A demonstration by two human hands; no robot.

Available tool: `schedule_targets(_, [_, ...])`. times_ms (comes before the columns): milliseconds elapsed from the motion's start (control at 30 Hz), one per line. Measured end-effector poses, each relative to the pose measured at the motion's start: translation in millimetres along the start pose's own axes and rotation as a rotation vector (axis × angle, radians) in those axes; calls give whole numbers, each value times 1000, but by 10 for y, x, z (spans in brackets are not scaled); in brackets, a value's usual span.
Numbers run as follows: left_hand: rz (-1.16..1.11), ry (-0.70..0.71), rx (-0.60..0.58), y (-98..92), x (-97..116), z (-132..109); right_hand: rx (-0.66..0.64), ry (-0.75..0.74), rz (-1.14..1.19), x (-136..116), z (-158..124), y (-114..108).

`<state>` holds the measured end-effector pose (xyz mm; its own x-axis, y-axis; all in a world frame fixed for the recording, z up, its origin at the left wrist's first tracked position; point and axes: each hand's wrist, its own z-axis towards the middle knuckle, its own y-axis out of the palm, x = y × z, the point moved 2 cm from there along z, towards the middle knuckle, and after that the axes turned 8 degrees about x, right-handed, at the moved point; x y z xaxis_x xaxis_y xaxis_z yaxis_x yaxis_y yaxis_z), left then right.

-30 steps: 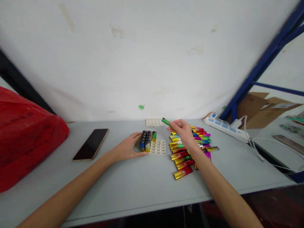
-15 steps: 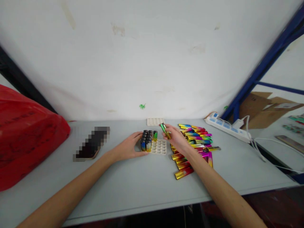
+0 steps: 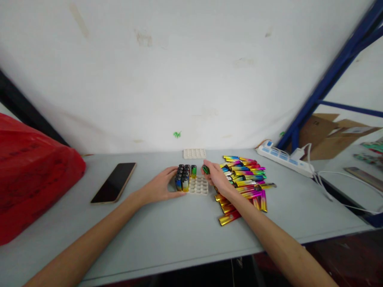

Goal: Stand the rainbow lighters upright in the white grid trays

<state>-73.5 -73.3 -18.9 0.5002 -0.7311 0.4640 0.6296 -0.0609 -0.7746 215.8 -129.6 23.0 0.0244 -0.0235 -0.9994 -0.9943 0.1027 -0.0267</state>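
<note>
A white tray with round holes [image 3: 200, 186] lies mid-table; several shiny upright sticks [image 3: 184, 175] stand in its left part. My left hand [image 3: 160, 185] rests against the tray's left side, fingers curled round the standing sticks. My right hand [image 3: 218, 178] pinches a green stick [image 3: 205, 169] just above the tray's far right corner. Right of the tray lies a pile of several multicoloured metallic sticks [image 3: 243, 179].
A dark phone [image 3: 114, 181] lies flat to the left. A red plastic bag [image 3: 32, 171] fills the far left. A second white tray [image 3: 194, 153] sits by the wall. A white power strip [image 3: 284, 163] with cables runs at the right, beside blue shelving [image 3: 332, 75].
My right hand carried the green stick from above the pile leftward and down to the tray's far right corner. My left hand stayed at the tray.
</note>
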Motion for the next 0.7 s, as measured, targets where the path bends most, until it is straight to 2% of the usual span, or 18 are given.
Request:
schedule_targets(233, [-10, -5, -4, 15, -13, -8, 36, -95, -66, 38, -5, 20])
schedule_targets(533, [-13, -2, -18, 2, -14, -10, 2, -85, -20, 21, -6, 74])
schedule_targets(700, [-11, -7, -16, 10, 4, -8, -29, -266, -106, -8, -29, 46])
